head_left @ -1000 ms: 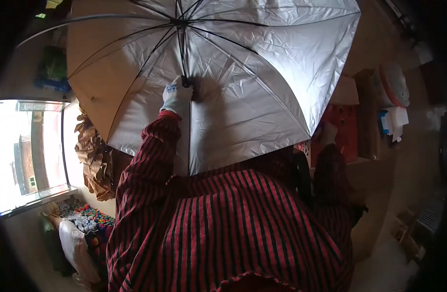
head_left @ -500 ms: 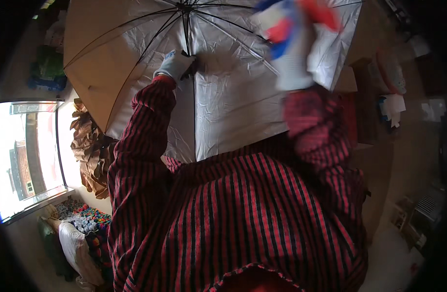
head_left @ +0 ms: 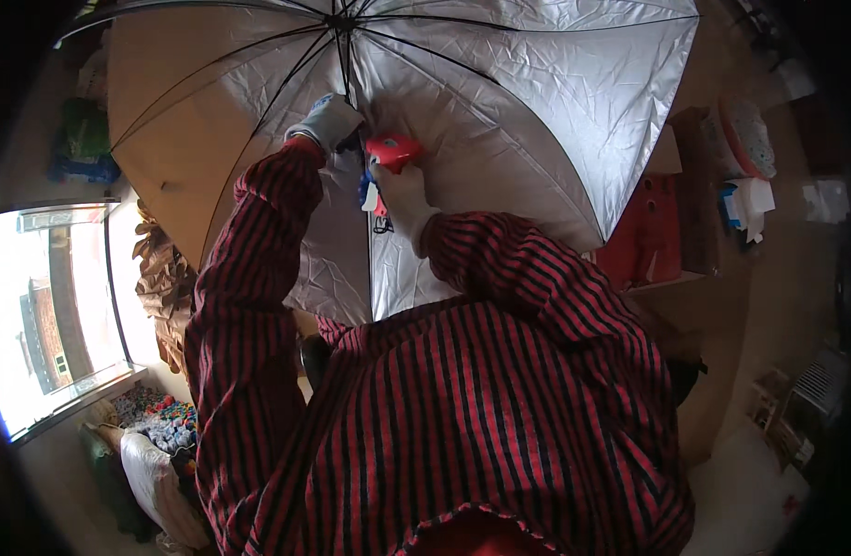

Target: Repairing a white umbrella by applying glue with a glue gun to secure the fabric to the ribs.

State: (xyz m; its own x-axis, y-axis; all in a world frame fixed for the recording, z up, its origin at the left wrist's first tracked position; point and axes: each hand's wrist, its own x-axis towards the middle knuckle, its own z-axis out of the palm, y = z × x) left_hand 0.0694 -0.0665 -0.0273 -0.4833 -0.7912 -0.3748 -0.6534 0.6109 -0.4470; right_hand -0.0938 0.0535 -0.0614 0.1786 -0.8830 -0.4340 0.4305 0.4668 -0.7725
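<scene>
An open umbrella (head_left: 620,102) with a silvery inside, black ribs and a thin shaft spreads in front of me. My left hand (head_left: 328,120), in a pale grey glove, is closed around the umbrella's shaft below the hub. Just right of it and slightly lower, my right hand (head_left: 405,199), gloved too, grips a red, white and blue thing (head_left: 395,150) that looks like a cloth. Its red part sticks out above the fingers, and blue and white parts hang by the shaft. The fingers of my right hand are partly hidden.
At the left, crumpled brown paper (head_left: 161,287) hangs beside a bright window (head_left: 55,315). Below it lie a white sack (head_left: 152,468) and a heap of colourful small pieces (head_left: 157,412). To the right stand a red box (head_left: 643,232) and a red-rimmed basin (head_left: 743,139).
My right hand has swung from the upper right down and left to the shaft with the coloured thing. My left hand stays on the shaft. The umbrella has shifted slightly.
</scene>
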